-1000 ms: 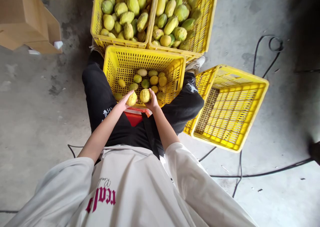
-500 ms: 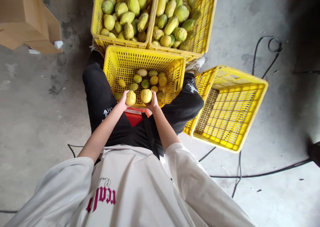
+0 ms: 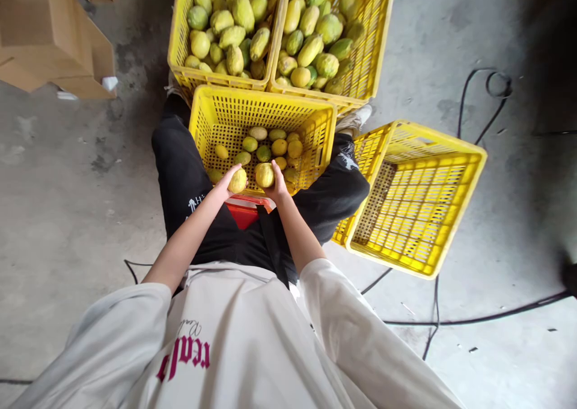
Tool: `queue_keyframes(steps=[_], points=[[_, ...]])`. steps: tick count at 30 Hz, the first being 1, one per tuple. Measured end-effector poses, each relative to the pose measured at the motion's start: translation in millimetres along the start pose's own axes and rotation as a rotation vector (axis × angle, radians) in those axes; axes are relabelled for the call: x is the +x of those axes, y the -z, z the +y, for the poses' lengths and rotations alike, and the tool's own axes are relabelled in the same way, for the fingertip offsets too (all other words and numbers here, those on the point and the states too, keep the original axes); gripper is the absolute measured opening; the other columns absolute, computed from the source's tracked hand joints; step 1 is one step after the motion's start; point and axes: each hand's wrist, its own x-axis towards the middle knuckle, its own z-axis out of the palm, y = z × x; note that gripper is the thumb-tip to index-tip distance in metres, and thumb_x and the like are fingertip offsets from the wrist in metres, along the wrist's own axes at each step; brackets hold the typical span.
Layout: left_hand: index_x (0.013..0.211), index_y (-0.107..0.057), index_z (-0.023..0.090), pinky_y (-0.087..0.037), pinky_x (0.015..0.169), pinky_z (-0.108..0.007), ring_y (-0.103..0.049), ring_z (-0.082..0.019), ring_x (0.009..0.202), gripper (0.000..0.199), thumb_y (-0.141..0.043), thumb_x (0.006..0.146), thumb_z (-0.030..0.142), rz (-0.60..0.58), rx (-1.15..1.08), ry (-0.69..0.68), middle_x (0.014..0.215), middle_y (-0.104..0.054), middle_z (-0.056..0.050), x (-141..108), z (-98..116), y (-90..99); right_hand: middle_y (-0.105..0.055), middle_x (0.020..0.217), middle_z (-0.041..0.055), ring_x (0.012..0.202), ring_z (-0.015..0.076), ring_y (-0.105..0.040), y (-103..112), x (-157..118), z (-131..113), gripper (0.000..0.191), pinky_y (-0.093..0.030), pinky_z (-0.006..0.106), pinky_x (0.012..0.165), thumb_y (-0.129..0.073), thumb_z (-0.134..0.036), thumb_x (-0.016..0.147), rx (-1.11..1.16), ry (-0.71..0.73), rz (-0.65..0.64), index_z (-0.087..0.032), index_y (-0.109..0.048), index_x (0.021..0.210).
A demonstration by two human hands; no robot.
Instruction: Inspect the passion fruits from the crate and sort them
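My left hand [image 3: 228, 182] holds a round yellow fruit [image 3: 237, 181] over the near edge of the middle yellow crate [image 3: 264, 96]. Close beside it, my right hand [image 3: 276, 185] is wrapped round another yellow fruit [image 3: 264, 175], its fingers on the right side. The two fruits are a small gap apart. Several yellow and green fruits [image 3: 264, 153] lie on the perforated bottom of that crate, which rests between my legs.
Two crates full of green-yellow fruit, left [image 3: 220, 80] and right [image 3: 324, 96], stand beyond. A tilted yellow crate [image 3: 415, 263] is at the right. Cardboard [image 3: 54, 30] lies upper left; black cable [image 3: 491, 319] crosses the floor.
The view has shifted slightly. The fruit in my left hand has turned a little, and the fingers of that hand reach further over it. Both hands still hold their fruits.
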Motion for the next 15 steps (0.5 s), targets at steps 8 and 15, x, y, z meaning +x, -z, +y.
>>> queue_keyframes(steps=[8, 15], points=[[0.093, -0.063, 0.019, -0.054, 0.056, -0.019, -0.064, -0.012, 0.051, 0.018, -0.064, 0.1, 0.035, 0.08, -0.136, -0.016, 0.062, -0.063, 0.003, 3.8, -2.1, 2.1, -0.074, 0.083, 0.0002, 0.089, 0.0205, -0.074, 4.5, 5.6, -0.3, 0.022, -0.065, 0.032, 0.079, -0.062, -0.044, 0.1, -0.019, -0.048, -0.024, -0.024, -0.068, 0.094], [0.102, -0.072, 0.017, -0.06, 0.062, -0.026, -0.075, -0.021, 0.068, 0.029, -0.05, 0.106, 0.035, 0.102, -0.239, 0.041, 0.069, -0.07, -0.005, 6.4, -2.5, 2.8, -0.074, 0.082, 0.0, 0.079, 0.0196, -0.073, 12.4, 21.3, 6.0, 0.034, -0.067, 0.035, 0.078, -0.063, -0.057, 0.099, 0.023, -0.055, -0.034, -0.023, -0.066, 0.094]])
